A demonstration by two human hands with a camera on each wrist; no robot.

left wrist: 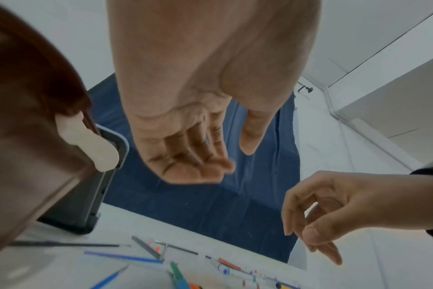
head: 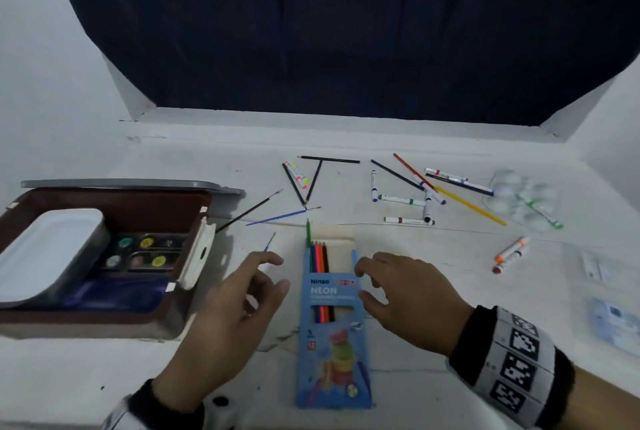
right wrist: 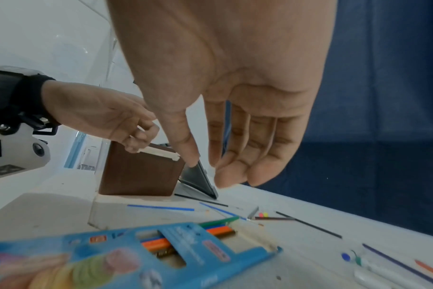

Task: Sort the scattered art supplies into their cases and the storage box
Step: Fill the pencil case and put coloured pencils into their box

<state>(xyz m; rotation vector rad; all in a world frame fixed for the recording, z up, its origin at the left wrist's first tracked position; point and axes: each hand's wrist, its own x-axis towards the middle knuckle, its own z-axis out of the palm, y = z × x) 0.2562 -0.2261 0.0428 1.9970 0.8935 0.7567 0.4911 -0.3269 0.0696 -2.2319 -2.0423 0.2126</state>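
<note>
1. On the white table top [head: 415, 291], at the left edge, sits the largest item: an open brown storage box [head: 104, 311] with a grey lid [head: 131, 184] behind it. It holds a white oblong tray [head: 45, 249] and a dark watercolour pan set [head: 142, 251] with round paint wells.
2. In the centre lies a flat blue cardboard pencil case [head: 334, 343], its top flap open. Printed on it are "Ninso" and "NEON"; the smaller print is too blurred to read. Coloured pencils [head: 320, 256] sit inside, and a green pencil [head: 308, 233] sticks out further than the rest.
3. The left hand [head: 228, 311] hovers just left of the case, fingers loosely spread, gripping nothing.
4. The right hand [head: 412, 298] hovers just right of the case, fingers relaxed and slightly bent, also holding nothing.
5. On the right wrist is a black-and-white band [head: 516, 363] printed with square coded markers.
6. Beyond the case, scattered felt-tip markers [head: 401, 200] and loose pencils, among them a yellow pencil [head: 471, 206] and a black pencil [head: 329, 159], lie apart from any case.
7. Between box and case lie thin paintbrushes, one with a blue handle [head: 280, 217].
</note>
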